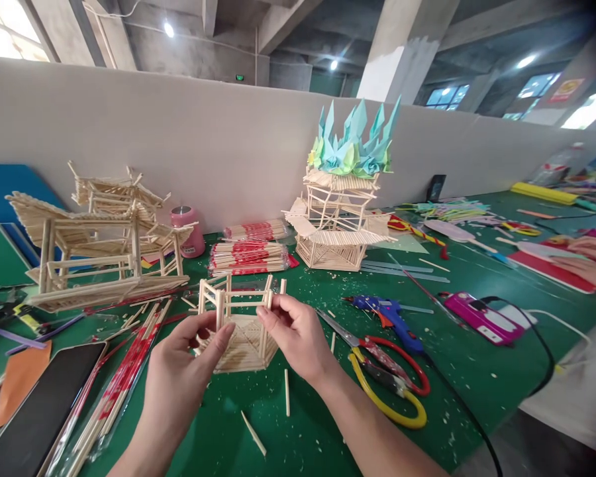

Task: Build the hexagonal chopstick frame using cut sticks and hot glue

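Between my hands is a small wooden-stick pavilion frame (246,338), with a flat many-sided base, upright posts and short rails. My left hand (183,358) grips its left side, thumb and fingers around a front post. On the other side my right hand (293,334) pinches a post near the right edge of the base. Two loose stick pieces lie on the green table in front of the frame. Just right of my right hand are scissors (412,404) with red and yellow handles, and a blue glue gun (390,318) lies behind them.
Larger stick models stand behind, one (94,245) at left, one (332,218) topped with folded paper. Bundled sticks (251,257), a pink bottle (191,232), a phone (44,404) and a pink power bank (481,318) lie around. Another person's hands (589,262) are at far right.
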Motion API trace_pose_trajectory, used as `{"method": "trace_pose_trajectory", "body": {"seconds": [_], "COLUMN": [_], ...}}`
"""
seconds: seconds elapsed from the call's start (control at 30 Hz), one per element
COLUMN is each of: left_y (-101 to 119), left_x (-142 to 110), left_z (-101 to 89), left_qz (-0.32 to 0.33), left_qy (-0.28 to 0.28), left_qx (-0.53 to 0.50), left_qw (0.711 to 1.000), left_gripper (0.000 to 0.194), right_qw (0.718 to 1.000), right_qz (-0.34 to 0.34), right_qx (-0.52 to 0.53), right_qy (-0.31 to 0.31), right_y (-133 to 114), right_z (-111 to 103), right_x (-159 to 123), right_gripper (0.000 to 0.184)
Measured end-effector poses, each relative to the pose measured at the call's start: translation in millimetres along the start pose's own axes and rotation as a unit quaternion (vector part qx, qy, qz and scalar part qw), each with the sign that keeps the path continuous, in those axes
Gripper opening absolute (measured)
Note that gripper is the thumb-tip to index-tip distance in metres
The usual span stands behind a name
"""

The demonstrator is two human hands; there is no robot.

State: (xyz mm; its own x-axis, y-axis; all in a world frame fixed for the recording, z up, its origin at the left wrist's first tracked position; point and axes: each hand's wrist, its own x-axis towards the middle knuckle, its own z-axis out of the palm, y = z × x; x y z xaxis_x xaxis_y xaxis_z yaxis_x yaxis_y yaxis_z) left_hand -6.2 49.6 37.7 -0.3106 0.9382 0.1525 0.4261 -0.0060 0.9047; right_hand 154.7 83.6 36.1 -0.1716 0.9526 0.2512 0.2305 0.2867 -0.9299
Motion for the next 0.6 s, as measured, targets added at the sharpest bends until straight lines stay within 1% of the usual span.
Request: {"method": "trace_pose_trajectory", "body": {"seconds": [0.03,0.07,0.1,0.13,0.17,0.2,0.23,0.27,0.3,0.33,0.4,0.43,0.5,0.6], "left_y": [0,1,3,5,8,12,15,17,19,21,23,23,25,28], "left_x": [-2,-3,-4,-3,-2,0,3,6,9,13,19,21,24,24], "left_z": [-2.0,-3.4,-4.2,-4.4,-3.8,-2.6,-1.0,1.0,3.1,5.0,8.1,9.0,9.7,8.8], "left_qz": [0.065,0.137,0.213,0.287,0.352,0.405,0.445,0.472,0.486,0.491,0.495,0.494,0.49,0.485], "left_qy": [0.051,0.11,0.164,0.203,0.222,0.225,0.21,0.184,0.152,0.12,0.068,0.05,0.028,0.011], "left_qx": [0.065,0.121,0.169,0.208,0.242,0.273,0.302,0.329,0.35,0.366,0.381,0.383,0.385,0.378], "left_qw": [0.994,0.977,0.948,0.913,0.876,0.843,0.816,0.797,0.786,0.781,0.778,0.779,0.781,0.789], "left_gripper": [0.035,0.031,0.028,0.025,0.023,0.022,0.024,0.027,0.03,0.032,0.032,0.031,0.028,0.023], "right_qw": [1.0,1.0,1.0,1.0,1.0,1.0,1.0,1.0,1.0,1.0,1.0,1.0,0.999,0.999], "right_qz": [0.002,0.003,0.004,0.004,0.004,0.004,0.004,0.002,-0.001,-0.008,-0.024,-0.03,-0.039,-0.046], "right_qx": [0.006,0.01,0.014,0.015,0.016,0.015,0.014,0.013,0.012,0.011,0.007,0.004,-0.004,-0.016], "right_qy": [-0.001,-0.002,-0.002,-0.003,-0.003,-0.003,-0.004,-0.004,-0.005,-0.005,-0.007,-0.007,-0.008,-0.004], "right_y": [0,0,0,-1,-3,-4,-5,-6,-7,-8,-8,-8,-8,-9], "right_z": [0,0,1,0,0,0,0,-1,-1,-2,-2,-3,-3,-4], "right_x": [0,-1,-1,-1,-1,-1,-1,-1,-1,-1,-1,-2,-2,-2], "right_gripper": [0.019,0.019,0.019,0.019,0.02,0.02,0.02,0.02,0.02,0.021,0.022,0.022,0.021,0.022]}}
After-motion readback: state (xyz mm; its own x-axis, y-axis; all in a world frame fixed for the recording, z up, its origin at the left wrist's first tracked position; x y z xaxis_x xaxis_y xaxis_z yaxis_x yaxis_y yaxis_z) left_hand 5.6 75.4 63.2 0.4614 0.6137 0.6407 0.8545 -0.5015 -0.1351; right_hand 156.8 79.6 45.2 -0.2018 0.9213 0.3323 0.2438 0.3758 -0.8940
